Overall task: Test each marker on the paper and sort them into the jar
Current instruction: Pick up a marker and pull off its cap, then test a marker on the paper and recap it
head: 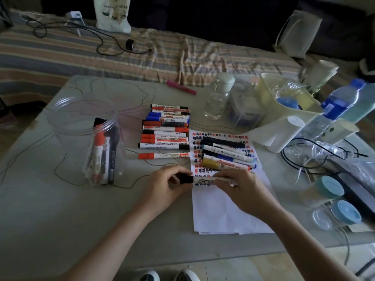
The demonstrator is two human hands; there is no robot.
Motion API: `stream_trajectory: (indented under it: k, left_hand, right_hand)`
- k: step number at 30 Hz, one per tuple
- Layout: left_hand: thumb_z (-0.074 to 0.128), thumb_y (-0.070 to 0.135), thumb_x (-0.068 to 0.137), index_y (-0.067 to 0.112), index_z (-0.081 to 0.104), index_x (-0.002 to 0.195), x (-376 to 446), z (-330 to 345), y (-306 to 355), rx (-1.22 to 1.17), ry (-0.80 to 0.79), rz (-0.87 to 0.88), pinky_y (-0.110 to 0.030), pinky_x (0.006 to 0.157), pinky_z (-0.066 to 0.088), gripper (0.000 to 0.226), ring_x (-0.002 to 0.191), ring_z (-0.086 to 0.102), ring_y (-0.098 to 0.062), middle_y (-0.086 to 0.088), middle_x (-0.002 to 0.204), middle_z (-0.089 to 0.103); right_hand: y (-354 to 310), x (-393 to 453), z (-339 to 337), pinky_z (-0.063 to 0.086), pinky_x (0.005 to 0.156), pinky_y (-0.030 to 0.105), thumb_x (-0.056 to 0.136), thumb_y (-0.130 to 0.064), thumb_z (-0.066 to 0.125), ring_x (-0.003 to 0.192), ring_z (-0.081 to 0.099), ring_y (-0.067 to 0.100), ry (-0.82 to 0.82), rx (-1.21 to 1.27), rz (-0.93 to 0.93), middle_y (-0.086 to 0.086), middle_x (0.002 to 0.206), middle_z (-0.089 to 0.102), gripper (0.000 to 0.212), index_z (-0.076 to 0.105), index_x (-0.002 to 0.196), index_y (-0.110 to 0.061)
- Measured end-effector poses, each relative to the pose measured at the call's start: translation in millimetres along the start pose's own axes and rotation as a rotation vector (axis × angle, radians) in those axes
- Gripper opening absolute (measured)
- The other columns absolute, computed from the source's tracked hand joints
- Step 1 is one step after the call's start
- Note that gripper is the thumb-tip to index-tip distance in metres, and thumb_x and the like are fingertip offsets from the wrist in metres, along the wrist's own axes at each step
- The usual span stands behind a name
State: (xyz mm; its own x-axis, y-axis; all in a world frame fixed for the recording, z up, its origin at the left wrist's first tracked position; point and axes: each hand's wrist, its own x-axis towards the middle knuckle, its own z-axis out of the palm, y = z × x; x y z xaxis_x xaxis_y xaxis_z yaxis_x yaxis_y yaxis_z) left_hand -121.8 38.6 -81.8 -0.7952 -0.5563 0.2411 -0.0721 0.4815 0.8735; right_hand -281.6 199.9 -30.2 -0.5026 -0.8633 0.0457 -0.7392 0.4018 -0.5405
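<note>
I note both hands pinching one black-capped marker (199, 180): left hand (165, 187) on cap, right hand (240, 186) on barrel, above paper (227, 211); marker rows (165, 128) and jar (87, 136) flank the tabletop (50, 209).

The top marker (169, 107) of the row on the table reads "WHITEBOARD MARKER", while the print on the other markers, the rows of red and black characters on the paper (223, 201) and the lettering on the tote bag (113, 14) stay too blurred to read.
</note>
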Motion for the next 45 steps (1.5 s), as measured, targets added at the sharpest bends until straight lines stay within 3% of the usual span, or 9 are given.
stream_trajectory:
  k: [3,8,15,20,22,25,29,36,45]
  left_hand:
    - [0.078,0.017,0.078,0.028,0.065,0.109,9,-12,-12,0.214,0.071,0.045,-0.027,0.085,0.051,0.036,0.099,0.057,-0.008,0.012,0.106,0.06]
    - [0.076,0.006,0.077,0.011,0.067,0.107,23,-37,-12,0.695,0.26,0.034,-0.024,0.079,0.045,0.032,0.101,0.054,-0.02,-0.002,0.109,0.06]
    - [0.071,0.01,0.083,0.007,0.067,0.107,30,-32,-26,0.758,0.21,0.017,-0.041,0.081,0.052,0.025,0.095,0.058,-0.026,-0.006,0.105,0.063]
    - [0.064,0.008,0.089,0.004,0.064,0.099,31,-27,-21,0.704,0.215,0.002,-0.029,0.067,0.046,0.011,0.081,0.055,-0.021,-0.008,0.095,0.059]
    - [0.053,0.015,0.097,0.011,0.056,0.099,27,-25,-5,0.519,0.222,-0.06,-0.019,0.054,0.037,0.006,0.065,0.05,-0.01,-0.001,0.088,0.058]
    - [0.044,0.024,0.1,0.021,0.052,0.101,15,-17,24,0.215,0.051,-0.04,-0.018,0.042,0.032,0.008,0.049,0.045,-0.008,0.001,0.073,0.056]
    - [0.049,0.02,0.098,0.023,0.056,0.113,-13,-10,49,0.336,-0.208,0.173,-0.012,0.064,0.04,0.016,0.075,0.051,0.003,0.015,0.089,0.054]
    - [0.036,0.059,0.085,0.029,0.057,0.106,-31,-20,53,0.39,-0.322,0.185,-0.011,0.076,0.044,0.042,0.088,0.052,0.008,0.023,0.095,0.053]
    - [0.046,0.036,0.095,0.02,0.06,0.109,-34,-25,57,0.555,-0.304,0.348,-0.009,0.072,0.037,0.026,0.083,0.04,0.007,0.019,0.091,0.046]
  right_hand:
    - [13,12,-10,0.042,0.065,0.004,0.089,-0.023,0.071,0.075,0.062,0.004,0.277,-0.041,0.017,-0.009,0.092,0.069,0.019,0.074,0.106,-0.017]
    - [44,29,-12,0.046,0.088,0.044,0.087,-0.023,0.071,0.102,0.058,0.031,0.383,-0.15,0.127,0.007,0.111,0.066,0.021,0.075,0.107,-0.019]
    - [56,31,5,0.027,0.082,0.037,0.086,-0.029,0.073,0.106,0.04,0.029,0.405,-0.172,0.158,0.009,0.116,0.058,0.026,0.074,0.112,-0.028]
    - [47,23,3,0.046,0.083,0.04,0.085,-0.017,0.073,0.102,0.054,0.028,0.558,-0.097,0.043,0.01,0.111,0.059,0.024,0.073,0.109,-0.016]
    - [33,11,0,0.054,0.072,0.027,0.088,-0.019,0.07,0.082,0.06,0.013,0.597,-0.004,-0.033,0.002,0.102,0.061,0.019,0.072,0.106,-0.015]
    - [3,-11,2,0.05,0.055,0.014,0.087,-0.039,0.065,0.063,0.062,0.001,0.412,0.347,0.112,-0.014,0.077,0.067,0.024,0.069,0.102,-0.02]
    - [-25,-33,-2,0.045,0.052,0.024,0.083,-0.053,0.055,0.057,0.057,0.015,0.147,0.95,0.308,0.006,0.07,0.069,0.047,0.07,0.104,-0.013]
    - [-19,-47,-7,0.041,0.053,0.018,0.097,-0.036,0.055,0.052,0.048,0.004,-0.262,0.312,0.127,-0.003,0.064,0.064,0.028,0.07,0.078,-0.022]
    - [-22,-51,-9,0.029,0.047,0.013,0.097,-0.035,0.053,0.047,0.04,0.006,-0.122,0.212,-0.127,-0.018,0.052,0.048,0.029,0.072,0.094,-0.014]
